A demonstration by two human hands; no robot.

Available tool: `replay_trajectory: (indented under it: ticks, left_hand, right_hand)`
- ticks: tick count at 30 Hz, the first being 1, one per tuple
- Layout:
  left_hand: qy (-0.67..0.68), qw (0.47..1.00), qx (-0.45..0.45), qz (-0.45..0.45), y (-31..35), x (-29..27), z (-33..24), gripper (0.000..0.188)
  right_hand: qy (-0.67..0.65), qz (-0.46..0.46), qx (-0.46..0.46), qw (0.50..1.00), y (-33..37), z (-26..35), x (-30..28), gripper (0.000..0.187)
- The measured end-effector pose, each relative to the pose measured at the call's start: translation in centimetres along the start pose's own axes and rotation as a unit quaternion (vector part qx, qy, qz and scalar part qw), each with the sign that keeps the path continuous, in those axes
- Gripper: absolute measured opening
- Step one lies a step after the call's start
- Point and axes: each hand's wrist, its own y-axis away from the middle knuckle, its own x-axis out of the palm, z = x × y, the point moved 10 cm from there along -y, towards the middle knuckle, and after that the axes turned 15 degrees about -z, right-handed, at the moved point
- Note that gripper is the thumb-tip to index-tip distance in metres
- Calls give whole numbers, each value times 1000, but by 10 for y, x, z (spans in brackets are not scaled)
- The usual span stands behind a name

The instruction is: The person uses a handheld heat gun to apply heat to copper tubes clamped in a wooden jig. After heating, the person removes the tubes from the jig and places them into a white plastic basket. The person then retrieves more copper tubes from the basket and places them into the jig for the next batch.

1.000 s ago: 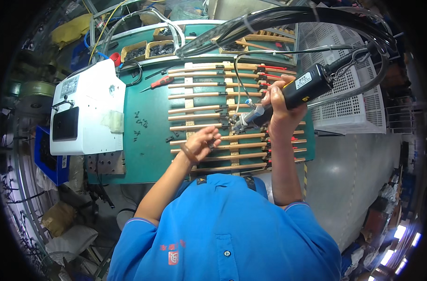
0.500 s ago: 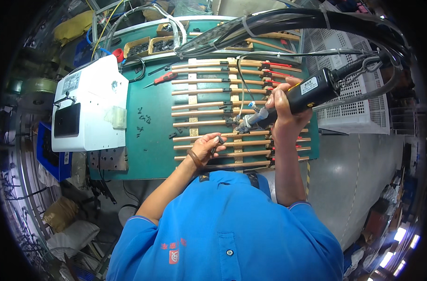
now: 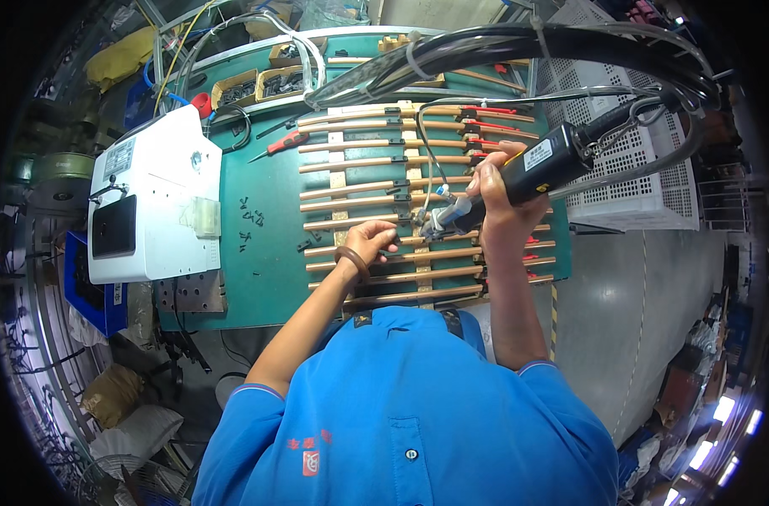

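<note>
My right hand (image 3: pixel 512 201) grips a black handheld power screwdriver (image 3: pixel 543 165), its metal nose (image 3: pixel 435 226) pointing left and down over the rods. Close to that nose, the fingers of my left hand (image 3: pixel 371 243) are pinched round a small black clip (image 3: pixel 393 246), mostly hidden by the fingertips. Beneath both hands lie several copper-coloured rods (image 3: pixel 350 276) side by side across pale wooden strips (image 3: pixel 339 181). Small black clips (image 3: pixel 400 193) sit on many of the rods, and black pieces with red parts (image 3: pixel 490 128) are at their right ends.
A white machine (image 3: pixel 161 198) stands on the green table (image 3: pixel 262 291) at left. A red-handled screwdriver (image 3: pixel 285 144) lies beside the rods. Cardboard trays of black parts (image 3: pixel 234 88) sit at the back. Thick black cables (image 3: pixel 477 46) arch overhead; white perforated crates (image 3: pixel 633 169) stand right.
My left hand has moved up the rows, nearer the power screwdriver's nose, still pinching the clip. The power screwdriver stays over nearly the same spot; the whole view has shifted slightly.
</note>
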Motion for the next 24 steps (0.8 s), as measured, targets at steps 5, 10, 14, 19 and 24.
replay_trajectory:
  ticks: [5, 10, 14, 19, 24]
  left_hand:
    - [-8, 999, -32, 5, 3, 5, -1, 21]
    - [-23, 999, 19, 19, 3, 7, -1, 22]
    - [-98, 993, 58, -6, 3, 6, 1, 23]
    - [-209, 932, 291, -59, 7, 5, -19, 22]
    - [-317, 861, 386, -94, 24, 19, -38, 21]
  right_hand:
    - [-9, 5, -5, 1000, 3, -1, -2, 32]
    - [-26, -6, 14, 1000, 2, -3, -1, 32]
    - [-31, 0, 7, 1000, 0, -7, -2, 32]
    - [-35, 4, 4, 999, 2, -10, -3, 36]
    - [-6, -10, -18, 1000, 12, -22, -7, 32]
